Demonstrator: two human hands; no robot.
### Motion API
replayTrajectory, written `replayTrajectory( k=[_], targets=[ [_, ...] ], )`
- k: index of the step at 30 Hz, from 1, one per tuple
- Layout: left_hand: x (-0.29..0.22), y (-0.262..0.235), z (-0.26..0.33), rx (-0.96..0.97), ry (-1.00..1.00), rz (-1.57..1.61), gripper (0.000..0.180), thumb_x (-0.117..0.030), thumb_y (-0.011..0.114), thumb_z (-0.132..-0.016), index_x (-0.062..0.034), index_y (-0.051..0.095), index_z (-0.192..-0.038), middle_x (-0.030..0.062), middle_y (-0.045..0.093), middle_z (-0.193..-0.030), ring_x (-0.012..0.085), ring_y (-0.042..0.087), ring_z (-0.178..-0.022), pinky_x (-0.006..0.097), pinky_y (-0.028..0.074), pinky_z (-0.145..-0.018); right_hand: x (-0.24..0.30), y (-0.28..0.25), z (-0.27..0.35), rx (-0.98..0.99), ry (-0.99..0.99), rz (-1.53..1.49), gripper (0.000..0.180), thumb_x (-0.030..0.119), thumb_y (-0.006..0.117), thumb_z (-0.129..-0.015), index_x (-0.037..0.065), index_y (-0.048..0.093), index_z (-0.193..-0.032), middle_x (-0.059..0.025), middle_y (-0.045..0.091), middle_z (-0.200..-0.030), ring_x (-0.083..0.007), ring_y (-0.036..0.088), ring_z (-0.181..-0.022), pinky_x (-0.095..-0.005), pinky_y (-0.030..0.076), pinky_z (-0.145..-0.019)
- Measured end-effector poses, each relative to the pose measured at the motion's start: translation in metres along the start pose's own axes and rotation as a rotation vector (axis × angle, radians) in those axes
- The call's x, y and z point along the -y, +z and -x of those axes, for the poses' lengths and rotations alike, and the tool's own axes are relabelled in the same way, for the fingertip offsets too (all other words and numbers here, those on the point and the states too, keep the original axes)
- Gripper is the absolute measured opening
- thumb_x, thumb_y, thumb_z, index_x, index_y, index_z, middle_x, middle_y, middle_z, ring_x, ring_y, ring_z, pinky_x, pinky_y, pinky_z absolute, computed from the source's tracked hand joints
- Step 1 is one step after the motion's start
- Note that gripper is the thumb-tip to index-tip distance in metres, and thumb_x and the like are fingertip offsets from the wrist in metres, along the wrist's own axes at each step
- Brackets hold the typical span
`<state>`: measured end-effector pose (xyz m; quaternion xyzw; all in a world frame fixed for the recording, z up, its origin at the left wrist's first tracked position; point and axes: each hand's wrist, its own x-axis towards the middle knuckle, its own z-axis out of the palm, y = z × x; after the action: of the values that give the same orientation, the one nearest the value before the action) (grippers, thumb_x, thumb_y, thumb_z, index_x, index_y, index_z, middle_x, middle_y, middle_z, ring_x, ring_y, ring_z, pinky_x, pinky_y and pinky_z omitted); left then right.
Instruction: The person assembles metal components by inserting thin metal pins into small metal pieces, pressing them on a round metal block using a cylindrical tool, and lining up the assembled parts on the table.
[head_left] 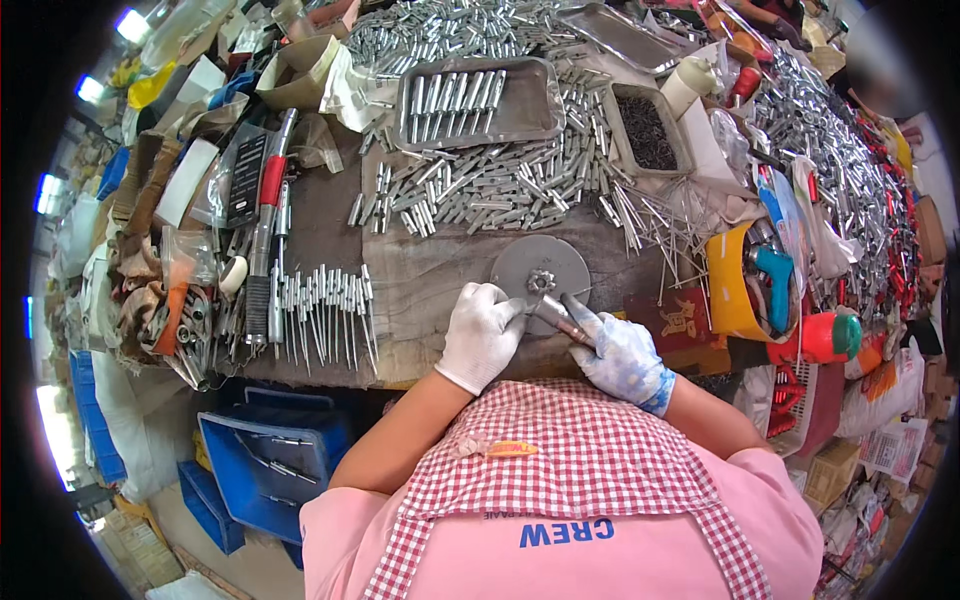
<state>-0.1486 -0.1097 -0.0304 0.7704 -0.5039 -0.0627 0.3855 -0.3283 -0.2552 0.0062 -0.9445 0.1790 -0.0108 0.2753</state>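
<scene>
My left hand (482,335), in a white glove, is pinched closed beside the end of a metal tube; whatever its fingertips hold is too small to make out. The metal tube (563,320) lies tilted in my right hand (625,358), whose glove is stained blue, with fingers closed round it. Just beyond both hands, a round grey disc (515,262) rests on the worktop, with a small notched metal hub (541,281) at its middle. The tube's far end is close to that hub; whether they touch, I cannot tell.
Loose metal tubes (490,190) are heaped beyond the disc, around a metal tray (545,128) of rods. Thin-shafted pieces (325,305) lie in rows at left. A box of dark small parts (650,130), a yellow holder (735,285) and a teal-handled tool (775,275) stand at right.
</scene>
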Motion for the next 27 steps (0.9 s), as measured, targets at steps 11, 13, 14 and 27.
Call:
replayTrajectory(
  k=[11,13,14,27],
  targets=[
    [-0.006,0.0,-0.004,-0.015,0.068,0.025,0.014,-0.01,0.077,-0.073,-0.0067,0.074,-0.086,0.0085,0.061,-0.082,0.0285,0.058,-0.086,0.039,0.05,-0.076,-0.026,0.019,0.0,-0.286,-0.078,-0.639,0.077,0.01,0.072,-0.081,0.011,0.039,-0.151,-0.0182,0.069,-0.104,-0.0352,0.069,-0.091,-0.0381,0.057,-0.078],
    [0.004,-0.008,-0.009,0.012,0.094,0.02,0.011,-0.01,0.073,-0.076,-0.0088,0.073,-0.087,0.0081,0.062,-0.086,0.0292,0.059,-0.088,0.04,0.049,-0.078,-0.019,-0.021,0.002,-0.252,0.16,-0.131,0.069,0.009,0.071,-0.08,0.01,0.048,-0.146,-0.0154,0.064,-0.117,-0.0335,0.067,-0.099,-0.039,0.054,-0.085],
    [0.012,-0.018,-0.014,0.07,0.17,-0.121,0.012,-0.009,0.071,-0.076,-0.01,0.072,-0.087,0.0079,0.063,-0.089,0.0296,0.058,-0.09,0.041,0.048,-0.08,-0.026,-0.023,-0.001,-0.206,0.185,0.014,0.067,0.011,0.071,-0.08,0.011,0.051,-0.144,-0.0149,0.064,-0.111,-0.0335,0.065,-0.096,-0.0409,0.053,-0.084],
    [0.114,-0.132,-0.015,0.099,0.163,-0.312,0.015,-0.001,0.062,-0.068,-0.0069,0.067,-0.081,0.0099,0.065,-0.093,0.0339,0.058,-0.1,0.045,0.048,-0.086,-0.097,-0.054,-0.009,-0.201,0.132,0.714,0.01,0.011,0.059,-0.077,0.012,0.069,-0.08,-0.0104,0.063,-0.09,-0.0305,0.061,-0.092,-0.043,0.05,-0.077]
  ],
)
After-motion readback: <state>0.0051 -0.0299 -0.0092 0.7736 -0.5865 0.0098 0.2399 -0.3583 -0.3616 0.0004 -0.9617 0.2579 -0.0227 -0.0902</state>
